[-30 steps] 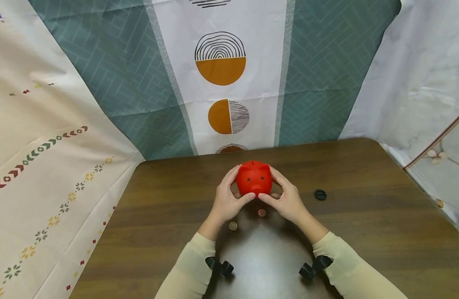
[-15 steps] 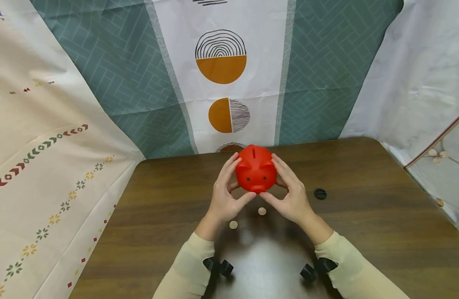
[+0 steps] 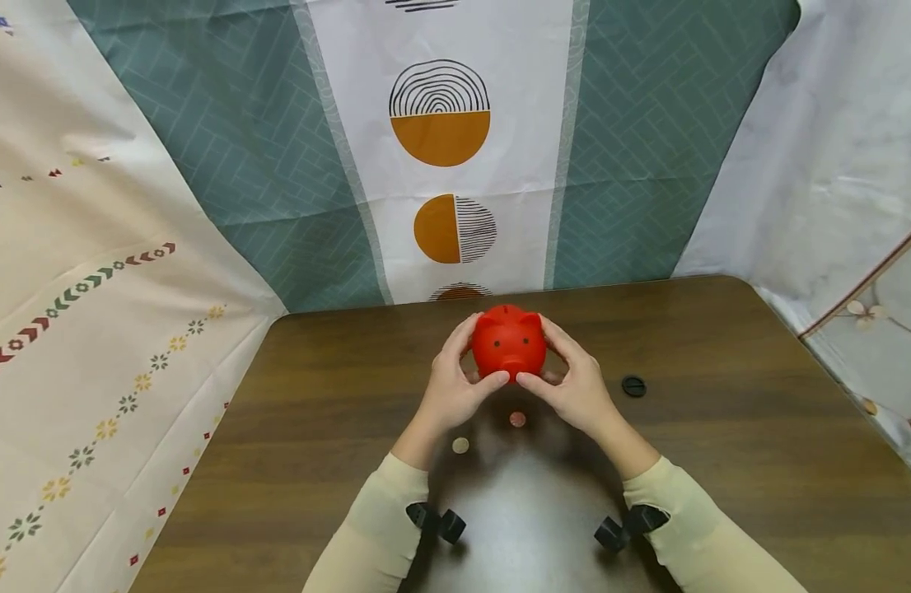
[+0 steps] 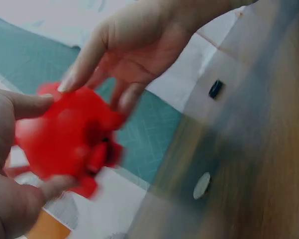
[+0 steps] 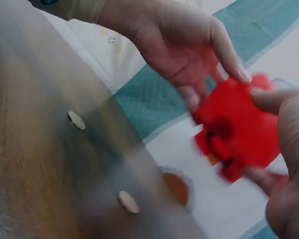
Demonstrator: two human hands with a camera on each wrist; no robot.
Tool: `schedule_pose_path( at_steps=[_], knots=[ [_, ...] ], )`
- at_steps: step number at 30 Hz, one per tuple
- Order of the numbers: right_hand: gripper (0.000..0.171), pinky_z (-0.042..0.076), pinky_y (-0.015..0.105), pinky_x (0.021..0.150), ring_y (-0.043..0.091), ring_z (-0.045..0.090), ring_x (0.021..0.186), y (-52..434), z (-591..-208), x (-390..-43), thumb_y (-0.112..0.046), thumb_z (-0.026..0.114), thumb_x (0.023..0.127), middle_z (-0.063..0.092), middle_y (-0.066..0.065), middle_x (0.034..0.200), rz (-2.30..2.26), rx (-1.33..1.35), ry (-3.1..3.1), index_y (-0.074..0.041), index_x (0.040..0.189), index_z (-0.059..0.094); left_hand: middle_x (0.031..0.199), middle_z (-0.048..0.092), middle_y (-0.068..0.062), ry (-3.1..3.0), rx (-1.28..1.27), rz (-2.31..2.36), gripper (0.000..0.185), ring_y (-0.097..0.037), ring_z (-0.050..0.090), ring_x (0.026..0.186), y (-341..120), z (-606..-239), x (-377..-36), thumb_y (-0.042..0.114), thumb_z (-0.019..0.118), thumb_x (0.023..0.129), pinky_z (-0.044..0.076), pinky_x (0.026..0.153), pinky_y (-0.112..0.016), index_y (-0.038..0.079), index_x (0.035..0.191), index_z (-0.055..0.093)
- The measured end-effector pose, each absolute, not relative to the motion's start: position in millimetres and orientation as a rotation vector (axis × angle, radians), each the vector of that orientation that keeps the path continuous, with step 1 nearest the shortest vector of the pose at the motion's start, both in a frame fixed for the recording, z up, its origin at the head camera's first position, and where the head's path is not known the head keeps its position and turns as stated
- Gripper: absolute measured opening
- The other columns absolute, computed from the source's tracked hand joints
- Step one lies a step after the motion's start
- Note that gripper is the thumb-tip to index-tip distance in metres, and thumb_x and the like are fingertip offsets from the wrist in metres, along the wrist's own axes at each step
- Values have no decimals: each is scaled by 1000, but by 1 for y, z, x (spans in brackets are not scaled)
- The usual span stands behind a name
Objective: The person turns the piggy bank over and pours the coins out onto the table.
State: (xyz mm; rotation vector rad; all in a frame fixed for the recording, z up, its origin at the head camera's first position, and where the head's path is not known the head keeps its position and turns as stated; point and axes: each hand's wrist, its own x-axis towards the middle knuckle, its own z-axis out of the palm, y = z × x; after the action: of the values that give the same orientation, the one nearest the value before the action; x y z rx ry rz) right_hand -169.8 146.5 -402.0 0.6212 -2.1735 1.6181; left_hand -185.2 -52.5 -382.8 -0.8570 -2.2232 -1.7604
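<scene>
Piggy bank: red piggy bank (image 3: 508,343), held above the table (image 3: 722,461) near its far edge, snout facing the person.
Left hand: left hand (image 3: 453,387) cups the piggy bank's left side, fingers curled round it, thumb under the snout.
Right hand: right hand (image 3: 572,387) cups the piggy bank's right side the same way.
Coins: one coin (image 3: 517,419) on the table just below the piggy bank; another coin (image 3: 460,445) nearer the person, beside the left wrist.
Plug: black plug (image 3: 634,386) on the table to the right of the piggy bank, apart from it.
</scene>
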Motion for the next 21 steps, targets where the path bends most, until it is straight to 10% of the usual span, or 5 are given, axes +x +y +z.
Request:
schedule_pose_path(
  at_steps=[21],
  knots=[
    [79,56,31,75,27,49,125,151,-424,-182,-20,80,79,45,-2,145,1727,559,-2278,-26,147,40,147,40,-5,-2265,-766,-1945,77,-31,45,127,-56,-400,-189,5,75,82,54,83,-46,11,148,35]
  ],
)
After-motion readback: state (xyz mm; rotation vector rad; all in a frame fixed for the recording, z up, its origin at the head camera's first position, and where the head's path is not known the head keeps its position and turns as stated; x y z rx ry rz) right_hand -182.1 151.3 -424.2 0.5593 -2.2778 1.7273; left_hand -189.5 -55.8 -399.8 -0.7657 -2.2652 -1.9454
